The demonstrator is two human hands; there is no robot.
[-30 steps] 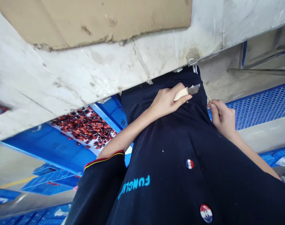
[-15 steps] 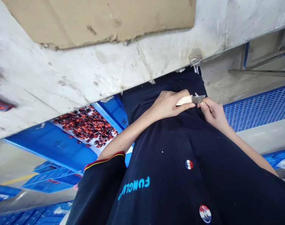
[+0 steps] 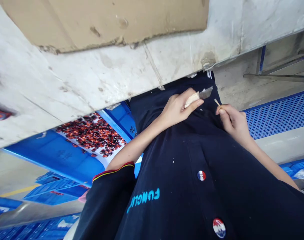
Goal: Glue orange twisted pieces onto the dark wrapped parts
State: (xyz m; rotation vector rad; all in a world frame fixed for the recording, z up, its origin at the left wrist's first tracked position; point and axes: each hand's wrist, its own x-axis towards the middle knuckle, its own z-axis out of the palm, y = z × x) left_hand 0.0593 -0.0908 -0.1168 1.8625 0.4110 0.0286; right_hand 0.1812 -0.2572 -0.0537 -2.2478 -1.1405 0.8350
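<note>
My left hand (image 3: 178, 107) is closed round the pale handle of a small knife (image 3: 200, 95), its grey blade pointing right over my dark lap. My right hand (image 3: 233, 122) pinches a thin wooden stick (image 3: 217, 103), whose tip points up toward the blade. A small gap separates the stick's tip from the blade. Both hands hover just below the edge of the white worktable (image 3: 112, 76). White shavings speck my dark shirt (image 3: 191, 173).
A sheet of cardboard (image 3: 104, 20) lies on the worktable. Under the table, a blue crate (image 3: 74, 150) holds many small red and black pieces (image 3: 92, 133). More blue crates (image 3: 276, 113) stand at right and lower left. A metal frame (image 3: 276, 75) is at upper right.
Half a second ago the stick touched the blade with my hands together. Now my right hand has drawn back right and down, and the knife has tilted up slightly.
</note>
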